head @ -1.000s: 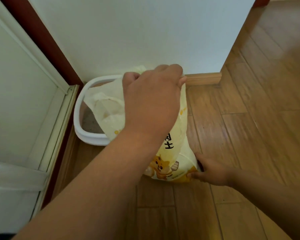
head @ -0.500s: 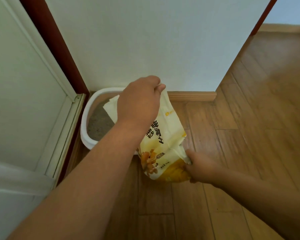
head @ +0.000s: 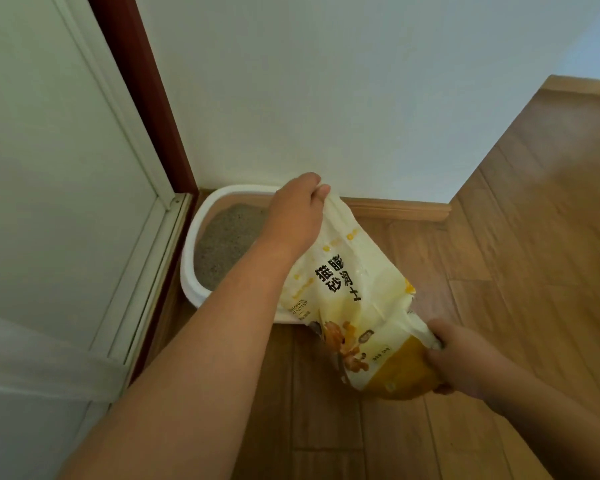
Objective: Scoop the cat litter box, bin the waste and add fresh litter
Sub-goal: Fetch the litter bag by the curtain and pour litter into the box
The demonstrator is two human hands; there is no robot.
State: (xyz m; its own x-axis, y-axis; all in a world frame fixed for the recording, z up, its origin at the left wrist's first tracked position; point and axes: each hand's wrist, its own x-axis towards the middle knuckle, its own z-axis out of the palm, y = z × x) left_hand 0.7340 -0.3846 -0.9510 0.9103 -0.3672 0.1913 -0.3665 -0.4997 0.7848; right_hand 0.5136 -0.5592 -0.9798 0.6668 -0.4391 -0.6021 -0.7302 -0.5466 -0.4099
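I have both hands on the litter bag (head: 347,289), a pale cream and yellow sack with black characters and a cartoon cat printed on it. My left hand (head: 297,216) is at its far end, fingers curled round the bunched top edge, with the forearm running back toward me across the middle of the view. My right hand (head: 459,362) is at the near right, fingers curled round the yellow bottom corner of the bag. The bag slants between the two grips, its top end over the right part of the litter box (head: 191,271) and its bottom end nearer to me, above the wooden floor (head: 520,237). I cannot tell whether the bottom touches the floor. The litter box is a white tray with rounded corners, set in the far left corner against the white wall (head: 326,91), beside a dark red door frame (head: 146,98). Grey litter (head: 226,240) covers the part of the tray I can see; the bag and my left arm hide the rest.
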